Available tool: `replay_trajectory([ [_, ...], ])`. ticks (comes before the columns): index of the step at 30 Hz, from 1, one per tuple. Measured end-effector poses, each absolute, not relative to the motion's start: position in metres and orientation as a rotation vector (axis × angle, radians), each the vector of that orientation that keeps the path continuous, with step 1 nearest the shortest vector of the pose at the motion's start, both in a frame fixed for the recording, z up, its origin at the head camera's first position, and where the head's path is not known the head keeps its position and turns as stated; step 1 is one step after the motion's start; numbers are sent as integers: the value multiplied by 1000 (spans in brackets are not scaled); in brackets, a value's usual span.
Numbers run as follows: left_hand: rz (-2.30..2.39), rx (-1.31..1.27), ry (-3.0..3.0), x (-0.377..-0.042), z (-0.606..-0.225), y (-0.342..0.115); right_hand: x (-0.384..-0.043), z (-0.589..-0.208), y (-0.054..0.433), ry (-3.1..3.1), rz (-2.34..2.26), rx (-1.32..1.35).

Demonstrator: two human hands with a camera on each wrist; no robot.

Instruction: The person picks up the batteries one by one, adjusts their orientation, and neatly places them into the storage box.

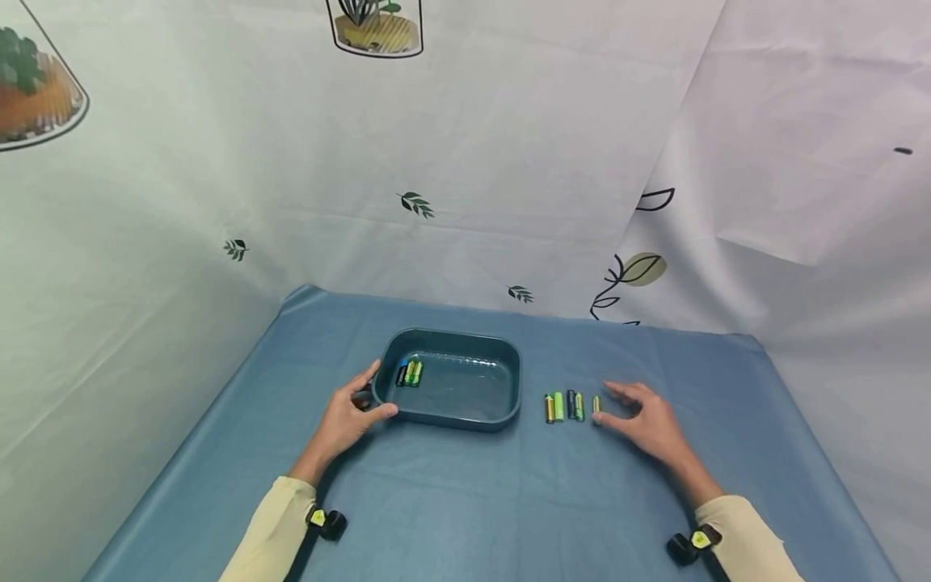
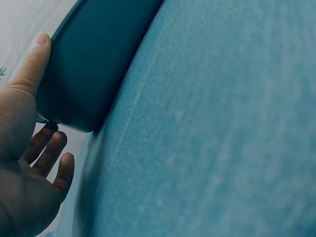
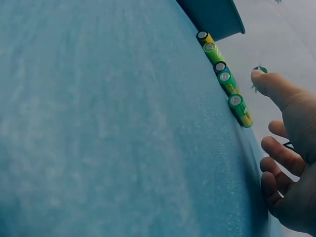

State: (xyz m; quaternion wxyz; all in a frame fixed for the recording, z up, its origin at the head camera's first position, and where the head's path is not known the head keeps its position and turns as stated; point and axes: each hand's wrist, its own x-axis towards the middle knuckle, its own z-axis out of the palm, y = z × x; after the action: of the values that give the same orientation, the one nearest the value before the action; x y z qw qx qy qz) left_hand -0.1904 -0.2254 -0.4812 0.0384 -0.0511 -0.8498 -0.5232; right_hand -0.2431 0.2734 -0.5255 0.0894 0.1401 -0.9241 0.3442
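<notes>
My left hand [image 1: 347, 414] holds the left end of a dark teal rectangular dish [image 1: 465, 422]. Its thumb lies along the dish's front wall [image 2: 89, 64] and the fingers reach round the handle end. Inside the dish at the left, three small batteries [image 1: 410, 373] lie side by side. To the right of the dish, several batteries stand in a row, among them a light green battery [image 1: 558, 406]. The rightmost, a green and gold battery [image 1: 596, 404], sits slightly apart. My right hand [image 1: 647, 420] is beside it, thumb and fingers spread, with nothing gripped in the right wrist view [image 3: 291, 143].
A blue cloth [image 1: 465, 509] covers the table. White patterned sheeting [image 1: 465, 145] hangs behind and at both sides. Each sleeved wrist wears a small black camera, such as the left wrist camera [image 1: 333, 525].
</notes>
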Motion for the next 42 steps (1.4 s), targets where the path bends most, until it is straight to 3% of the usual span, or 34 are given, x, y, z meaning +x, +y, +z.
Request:
replay_trajectory([
  [42, -1629, -205, -2568, -190, -483, -226, -247, -527, 277, -2818, 965, 484],
])
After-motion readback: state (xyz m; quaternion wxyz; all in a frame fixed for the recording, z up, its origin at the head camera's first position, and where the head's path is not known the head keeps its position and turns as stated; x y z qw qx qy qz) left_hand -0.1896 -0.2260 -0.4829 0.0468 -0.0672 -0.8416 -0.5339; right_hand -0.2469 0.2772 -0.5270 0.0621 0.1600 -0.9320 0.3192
